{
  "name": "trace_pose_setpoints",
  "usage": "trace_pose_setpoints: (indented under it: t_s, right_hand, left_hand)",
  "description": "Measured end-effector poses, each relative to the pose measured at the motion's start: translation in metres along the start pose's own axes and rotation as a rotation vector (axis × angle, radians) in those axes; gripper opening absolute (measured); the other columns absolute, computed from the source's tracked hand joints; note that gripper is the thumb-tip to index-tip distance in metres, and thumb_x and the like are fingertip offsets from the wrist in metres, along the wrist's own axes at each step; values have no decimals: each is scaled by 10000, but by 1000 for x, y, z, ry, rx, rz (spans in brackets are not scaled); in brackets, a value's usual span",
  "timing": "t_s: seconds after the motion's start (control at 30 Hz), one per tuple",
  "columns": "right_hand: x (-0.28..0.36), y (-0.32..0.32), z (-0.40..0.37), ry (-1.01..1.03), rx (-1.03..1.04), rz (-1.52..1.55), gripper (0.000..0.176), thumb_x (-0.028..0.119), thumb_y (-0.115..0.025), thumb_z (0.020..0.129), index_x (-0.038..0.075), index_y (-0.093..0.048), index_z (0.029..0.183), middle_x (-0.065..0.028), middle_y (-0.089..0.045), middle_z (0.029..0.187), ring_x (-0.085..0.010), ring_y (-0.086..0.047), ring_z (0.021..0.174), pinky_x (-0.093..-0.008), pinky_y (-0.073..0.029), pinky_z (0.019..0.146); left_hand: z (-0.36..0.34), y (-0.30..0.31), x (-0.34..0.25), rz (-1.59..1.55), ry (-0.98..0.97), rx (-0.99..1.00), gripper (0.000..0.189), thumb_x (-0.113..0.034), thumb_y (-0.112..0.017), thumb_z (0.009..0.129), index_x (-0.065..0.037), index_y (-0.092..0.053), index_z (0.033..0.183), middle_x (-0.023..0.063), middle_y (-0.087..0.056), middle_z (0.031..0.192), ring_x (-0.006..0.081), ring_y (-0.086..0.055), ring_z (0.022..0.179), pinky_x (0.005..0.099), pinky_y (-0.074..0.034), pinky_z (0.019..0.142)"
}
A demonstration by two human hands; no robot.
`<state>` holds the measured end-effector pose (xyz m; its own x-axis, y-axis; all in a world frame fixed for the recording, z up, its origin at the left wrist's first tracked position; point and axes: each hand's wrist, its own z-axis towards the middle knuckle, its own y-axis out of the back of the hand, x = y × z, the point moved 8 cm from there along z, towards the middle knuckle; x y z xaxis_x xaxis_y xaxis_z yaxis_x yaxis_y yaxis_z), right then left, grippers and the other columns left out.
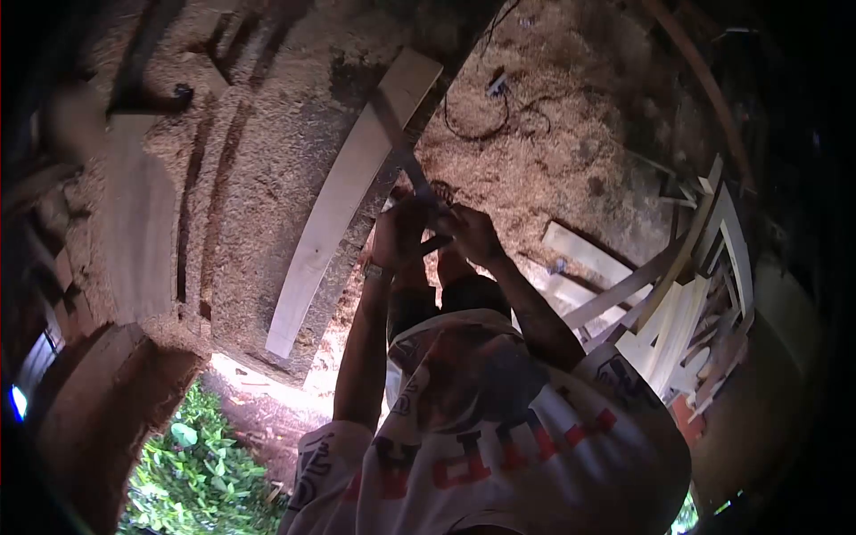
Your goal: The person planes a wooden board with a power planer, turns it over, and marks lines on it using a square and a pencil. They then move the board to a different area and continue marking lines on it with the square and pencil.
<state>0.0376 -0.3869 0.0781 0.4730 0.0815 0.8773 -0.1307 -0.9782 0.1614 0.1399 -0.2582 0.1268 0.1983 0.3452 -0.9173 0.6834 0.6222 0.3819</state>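
A long, narrow, dark flat strip point(395, 132), perhaps a saw blade, reaches from my hands up over the curved wooden board point(325, 218). My right hand point(474, 234) is closed around the near end of this strip. Close beside it, my left hand point(400, 234) is closed too, its fingers at the same end. A short dark piece, maybe a handle, sticks out below the hands; shadow hides its kind. The pale board lies on the sawdust-covered workbench point(241, 169), left of my hands.
Another wide board point(141, 218) lies at the left. On the right, a pile of wooden offcuts point(678, 321) leans and spreads beside loose planks point(588, 254). A cable point(477, 134) crosses the sawdust-covered floor point(571, 134). Green plants point(201, 464) show at bottom left.
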Motion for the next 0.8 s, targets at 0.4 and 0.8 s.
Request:
trace_pose_setpoints:
  t_s: [0.4, 0.8]
  right_hand:
    - [-31, 27, 63, -175, -243, 163, 148, 177, -610, 1062, 31, -632, 1072, 8, -547, 880, -93, -498, 832, -264, -442, 765]
    - [-20, -56, 132, -157, -105, 94, 171, 177, -630, 1051, 16, -678, 1019, 22, -577, 818, -57, -509, 786, -255, -425, 691]
  left_hand:
    - [66, 67, 69, 433, 176, -265, 713, -249, -790, 852, -98, -503, 1488, 171, -500, 1510, 420, -457, 1382, 562, -349, 1144]
    - [77, 96, 95, 355, -78, -226, 643, -320, -674, 960, -49, -494, 1515, 292, -413, 1540, 489, -476, 1344, 581, -426, 1095]
